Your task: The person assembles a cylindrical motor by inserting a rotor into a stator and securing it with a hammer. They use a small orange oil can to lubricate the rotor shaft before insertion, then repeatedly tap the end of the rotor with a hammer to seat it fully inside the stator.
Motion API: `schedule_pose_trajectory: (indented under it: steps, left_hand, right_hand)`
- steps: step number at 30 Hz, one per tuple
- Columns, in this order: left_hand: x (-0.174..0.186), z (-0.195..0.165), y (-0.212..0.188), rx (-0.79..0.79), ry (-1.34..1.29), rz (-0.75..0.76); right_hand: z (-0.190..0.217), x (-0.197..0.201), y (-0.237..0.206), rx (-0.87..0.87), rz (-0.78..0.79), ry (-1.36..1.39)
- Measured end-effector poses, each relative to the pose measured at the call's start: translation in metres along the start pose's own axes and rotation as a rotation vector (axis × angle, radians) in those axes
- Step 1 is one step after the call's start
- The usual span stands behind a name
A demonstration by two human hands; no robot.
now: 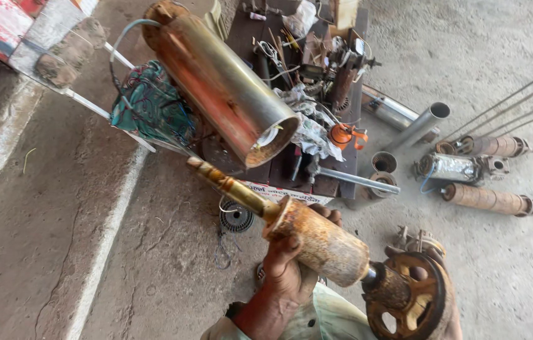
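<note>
My left hand [286,267] grips the rusty cylindrical rotor [326,242] mid-body, my right hand [433,283] clasps its spoked rusty end bracket [412,301]. Its brass-coloured shaft [232,187] points toward the open metal motor casing [229,85] leaning over the cluttered dark bench [279,170], just beside a tangled green wire bundle [153,107].

The left hand [288,267] comes up from the bottom of the head view, forearm rising out of a pale rolled sleeve. Its wrist is bent back and the palm faces up and to the right. The fingers [331,215] curl over the top of a rusty cylindrical rotor [323,242], while the thumb presses along its near side, a firm wrap-around grip. The right hand [446,296] sits low at the bottom right, mostly hidden; only a fingertip or two shows, hooked over the rim of the rusty spoked end plate [411,302] on the rotor's end.
</note>
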State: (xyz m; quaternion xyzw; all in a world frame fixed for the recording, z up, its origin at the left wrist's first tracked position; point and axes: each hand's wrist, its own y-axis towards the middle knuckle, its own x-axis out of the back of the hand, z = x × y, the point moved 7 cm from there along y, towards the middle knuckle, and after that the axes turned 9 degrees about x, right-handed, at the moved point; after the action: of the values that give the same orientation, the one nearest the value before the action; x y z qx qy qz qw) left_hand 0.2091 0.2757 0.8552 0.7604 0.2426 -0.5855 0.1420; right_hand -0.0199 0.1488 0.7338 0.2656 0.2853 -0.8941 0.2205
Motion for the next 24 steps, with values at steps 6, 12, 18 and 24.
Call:
schedule_pose_trajectory:
  steps: [6,12,18,24]
  left_hand:
    - [0.001,0.066,0.006,0.173,0.025,-0.018]
    - [0.022,0.095,0.021,0.251,0.072,-0.164]
    - [0.037,0.088,0.04,0.224,0.071,-0.139]
    - [0.038,0.061,0.06,0.244,0.005,-0.099]
  right_hand:
    - [0.02,0.104,-0.001,0.103,-0.229,-0.104]
    - [0.021,0.089,-0.018,-0.019,-0.166,0.142]
    - [0.054,0.017,-0.046,0.345,0.241,-0.349]
    - [0.053,-0.035,-0.024,0.354,0.261,-0.295]
